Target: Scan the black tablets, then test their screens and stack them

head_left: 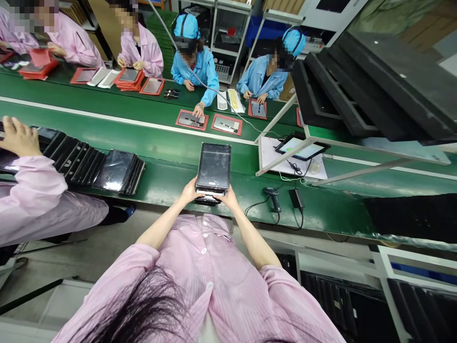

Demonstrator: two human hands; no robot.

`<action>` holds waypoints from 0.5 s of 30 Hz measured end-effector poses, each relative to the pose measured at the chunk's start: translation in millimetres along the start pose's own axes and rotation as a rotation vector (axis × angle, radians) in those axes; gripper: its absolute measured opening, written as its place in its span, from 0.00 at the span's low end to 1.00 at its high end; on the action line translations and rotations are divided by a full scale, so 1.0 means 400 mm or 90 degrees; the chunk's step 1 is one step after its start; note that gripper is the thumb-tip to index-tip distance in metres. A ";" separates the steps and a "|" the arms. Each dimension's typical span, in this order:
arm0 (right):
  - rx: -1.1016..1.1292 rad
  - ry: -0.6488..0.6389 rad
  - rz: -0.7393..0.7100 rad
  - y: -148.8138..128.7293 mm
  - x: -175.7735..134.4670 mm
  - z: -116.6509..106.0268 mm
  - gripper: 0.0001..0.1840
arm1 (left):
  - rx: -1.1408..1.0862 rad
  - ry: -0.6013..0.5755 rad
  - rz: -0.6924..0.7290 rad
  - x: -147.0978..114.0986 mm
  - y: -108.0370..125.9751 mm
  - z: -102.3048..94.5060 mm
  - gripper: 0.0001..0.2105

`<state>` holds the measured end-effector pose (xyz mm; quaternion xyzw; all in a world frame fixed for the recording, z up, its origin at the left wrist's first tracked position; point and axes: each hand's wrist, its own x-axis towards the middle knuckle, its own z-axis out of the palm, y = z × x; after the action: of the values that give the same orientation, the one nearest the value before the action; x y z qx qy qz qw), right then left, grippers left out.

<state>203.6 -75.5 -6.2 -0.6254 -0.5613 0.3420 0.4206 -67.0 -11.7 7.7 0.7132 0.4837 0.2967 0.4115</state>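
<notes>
In front of me, at the near edge of the green bench, is a stack of black tablets (214,165), the top one lying screen up. My left hand (189,191) grips the stack's near left corner. On the near right corner my right hand (227,196) is closed the same way. Both thumbs lie across the near side, and the fingers below are partly hidden. Whether the stack rests on the bench or is raised a little, I cannot tell. To the right lies a barcode scanner (273,199) with its cable.
Leaning rows of tablets (116,171) stand left, by a co-worker's hand (22,136). A power adapter (296,199) and a lit tablet (302,146) are to the right, under a metal rack holding black foam trays (364,90). Co-workers sit across the belt (157,138).
</notes>
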 end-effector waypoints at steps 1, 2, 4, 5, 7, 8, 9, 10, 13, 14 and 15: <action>-0.001 0.005 -0.001 0.003 -0.006 0.002 0.57 | 0.005 0.006 -0.011 -0.004 -0.004 0.006 0.52; -0.002 0.009 -0.003 0.007 -0.012 0.005 0.57 | 0.011 0.012 -0.021 -0.008 -0.006 0.011 0.50; -0.006 0.020 0.000 0.016 -0.022 0.010 0.57 | 0.024 0.025 -0.032 -0.016 -0.009 0.018 0.47; -0.009 0.026 0.003 0.020 -0.027 0.013 0.56 | 0.029 0.031 -0.034 -0.020 -0.010 0.021 0.46; -0.017 0.039 0.011 0.028 -0.036 0.018 0.54 | 0.035 0.039 -0.033 -0.027 -0.009 0.025 0.42; -0.021 0.046 0.014 0.031 -0.039 0.021 0.54 | 0.037 0.043 -0.032 -0.030 -0.008 0.027 0.41; -0.025 0.053 0.018 0.033 -0.043 0.024 0.53 | 0.039 0.044 -0.030 -0.033 -0.007 0.028 0.39; -0.029 0.059 0.021 0.034 -0.045 0.027 0.52 | 0.041 0.045 -0.027 -0.036 -0.006 0.028 0.39; -0.029 0.068 0.028 0.037 -0.049 0.032 0.50 | 0.045 0.046 -0.014 -0.042 -0.007 0.029 0.37; -0.025 0.068 0.029 0.038 -0.049 0.033 0.49 | 0.045 0.047 -0.009 -0.044 -0.009 0.029 0.37; -0.021 0.067 0.030 0.039 -0.050 0.032 0.49 | 0.044 0.047 -0.005 -0.045 -0.011 0.029 0.37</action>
<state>195.7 -93.5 -26.6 -0.6621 -0.5293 0.3093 0.4310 -65.8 -31.1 -2.3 0.7136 0.5112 0.3048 0.3696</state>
